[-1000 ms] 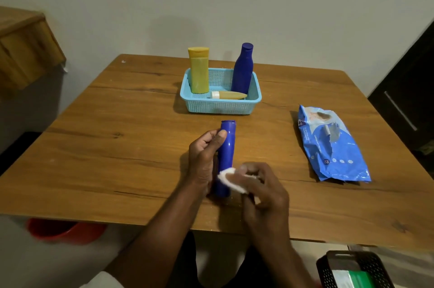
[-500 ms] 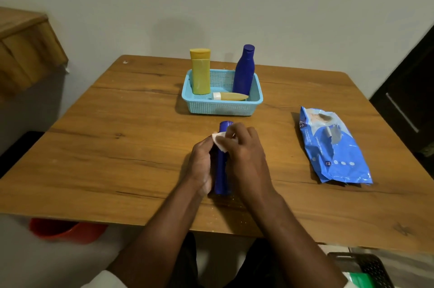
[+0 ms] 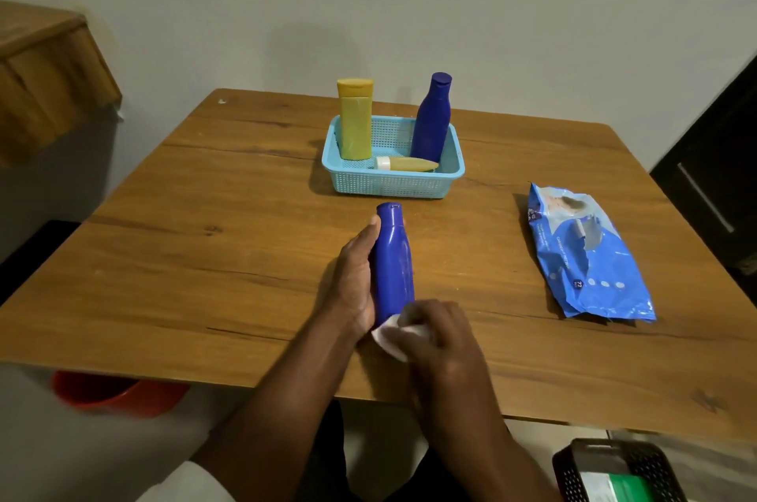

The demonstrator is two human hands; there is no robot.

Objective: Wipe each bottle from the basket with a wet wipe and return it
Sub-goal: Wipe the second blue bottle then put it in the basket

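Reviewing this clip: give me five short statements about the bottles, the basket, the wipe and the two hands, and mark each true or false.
1. The left hand grips the dark blue plastic bottle out of the basket. True.
2. The right hand holds the white wet wipe at that bottle's cap. False: the wipe is at the bottle's base, the end nearest the person.
3. The light blue mesh plastic basket holds three items. True: an upright yellow bottle, an upright blue bottle and a small yellow tube lying flat.
4. The blue wet wipe pack sits inside the basket. False: it lies on the wooden table, to the right.
5. The yellow bottle lies on its side. False: it stands upright.
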